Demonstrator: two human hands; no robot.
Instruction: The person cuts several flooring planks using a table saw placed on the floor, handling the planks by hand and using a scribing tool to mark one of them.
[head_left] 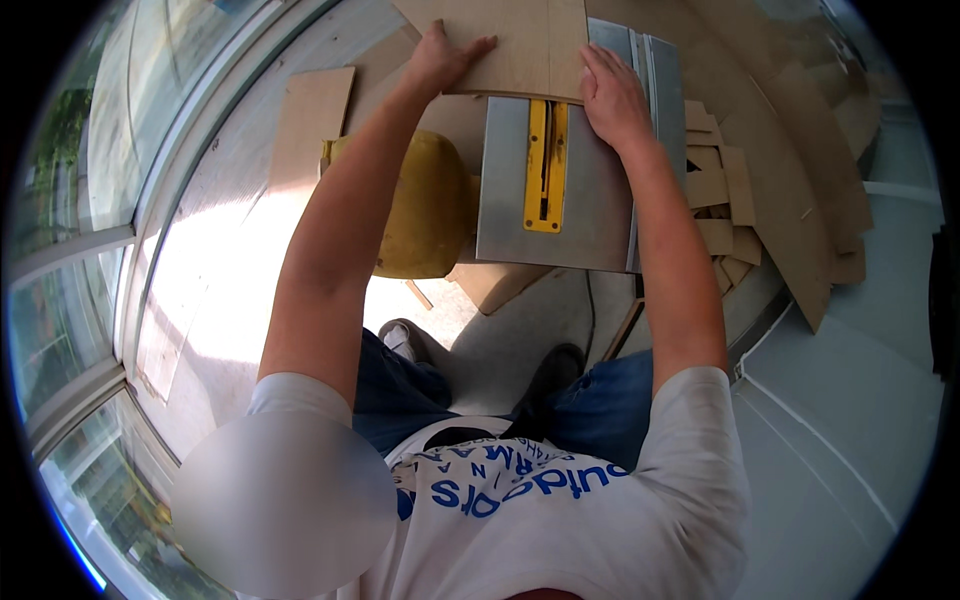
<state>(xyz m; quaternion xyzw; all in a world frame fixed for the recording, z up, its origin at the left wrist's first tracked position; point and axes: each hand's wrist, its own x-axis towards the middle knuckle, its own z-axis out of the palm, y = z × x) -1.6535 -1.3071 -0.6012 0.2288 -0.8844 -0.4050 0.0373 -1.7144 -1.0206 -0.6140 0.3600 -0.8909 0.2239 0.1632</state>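
Note:
A pale plywood board (515,50) lies across the far part of a grey metal table saw (590,190). A dark line runs lengthwise through the board, in line with the saw's yellow slotted insert (546,170). My left hand (445,60) rests on the board's near left part, thumb spread to the right and fingers pointing away. At the board's right edge, my right hand (614,97) lies with fingers stretched forward, its palm over the metal top. Whether a blade stands under the board is hidden.
A rounded yellow housing (425,205) sits left of the saw. To the right is a pile of brown board offcuts (715,190), with larger sheets (790,200) beyond. Another board (310,115) lies at the far left by the windows. A dark cord (590,310) runs below the saw.

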